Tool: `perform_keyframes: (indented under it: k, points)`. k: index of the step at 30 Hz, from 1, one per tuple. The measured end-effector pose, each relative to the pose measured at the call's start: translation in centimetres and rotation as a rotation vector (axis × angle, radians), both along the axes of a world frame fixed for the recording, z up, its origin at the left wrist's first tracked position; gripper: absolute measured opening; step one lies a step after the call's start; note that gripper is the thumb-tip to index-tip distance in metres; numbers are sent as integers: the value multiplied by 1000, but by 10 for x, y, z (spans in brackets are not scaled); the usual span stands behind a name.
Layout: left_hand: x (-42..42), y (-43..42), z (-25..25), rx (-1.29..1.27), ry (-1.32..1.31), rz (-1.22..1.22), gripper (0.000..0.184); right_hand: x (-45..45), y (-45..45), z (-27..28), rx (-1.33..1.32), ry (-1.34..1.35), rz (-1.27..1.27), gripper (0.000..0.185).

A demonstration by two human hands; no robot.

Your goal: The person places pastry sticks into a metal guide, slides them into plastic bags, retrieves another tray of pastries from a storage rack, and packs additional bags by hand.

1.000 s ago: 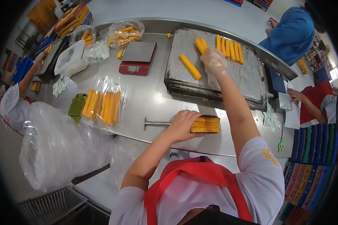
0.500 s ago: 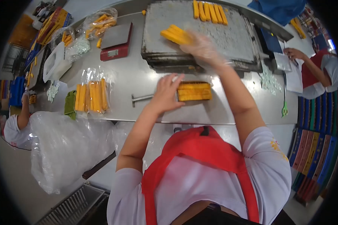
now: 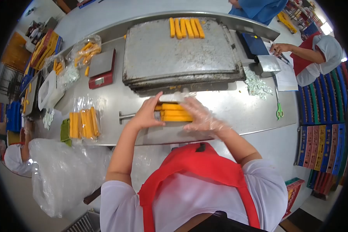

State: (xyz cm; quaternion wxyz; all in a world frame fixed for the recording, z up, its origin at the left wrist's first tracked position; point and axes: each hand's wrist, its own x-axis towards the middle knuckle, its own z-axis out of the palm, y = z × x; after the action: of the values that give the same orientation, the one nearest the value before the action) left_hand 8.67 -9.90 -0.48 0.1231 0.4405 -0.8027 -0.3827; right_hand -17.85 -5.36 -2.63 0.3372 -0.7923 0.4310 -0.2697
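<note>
Yellow sticks (image 3: 176,113) lie side by side in a small metal holder with a T-shaped handle (image 3: 127,116), near the table's front edge. My bare left hand (image 3: 147,113) grips the holder's left end, thumb at the near side and fingers at the far side. In a clear plastic glove, my right hand (image 3: 201,115) closes round the right end of the sticks, slightly blurred. Behind them is a stack of worn metal trays (image 3: 178,58); several yellow sticks (image 3: 186,29) lie in a row at the top tray's far edge. My hands partly hide the holder.
Clear bags of sticks (image 3: 85,123) lie left beside a green cloth (image 3: 65,131). A red scale (image 3: 103,71) stands behind. Small packets (image 3: 257,86) and green-handled scissors (image 3: 279,112) lie right. A co-worker's hand (image 3: 281,48) is at the right table end.
My right hand has come down from above the trays to the holder, bringing the yellow sticks it held. My left hand stays at the holder. The camera view has shifted.
</note>
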Motion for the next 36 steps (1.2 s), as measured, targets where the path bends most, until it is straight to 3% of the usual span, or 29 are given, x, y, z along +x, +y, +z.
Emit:
perform_keyframes:
  k: [2,3,5,6,8,10,17,20,22,26,29,31,36]
  points:
    - [0,1,-4,-46,-19,-3,111,12,-16,30,-209,107,8,71]
    - [0,2,-6,-67,-30,0,111,3,-36,30,-284,-78,-27,67]
    - [-2,5,3,-57,-46,8,111,-2,-81,70,-132,182,-352,65]
    - [-3,5,5,-24,-50,28,111,-9,-111,59,-208,187,-552,63]
    - [-4,6,6,6,-47,49,109,-22,-184,41,-246,102,-690,64]
    - [-2,6,2,-36,-20,48,108,-12,-230,58,-59,301,-783,63]
    - [1,6,-2,-81,23,46,107,13,-281,52,-95,506,-879,52]
    - [1,7,-5,-77,33,40,107,8,-266,65,-132,794,-641,47]
    - [0,7,-3,-95,14,45,108,-1,-277,45,-244,545,-795,41]
    - [0,7,-4,-117,12,34,108,-5,-267,48,-151,452,-915,37]
    - [-1,8,-7,-136,16,38,107,-7,-241,51,-56,458,-907,36]
    - [-1,8,-8,-145,12,47,108,-9,-216,46,-213,396,-832,39]
    - [-3,8,-2,-79,-23,38,109,-14,-191,50,-120,393,-722,42]
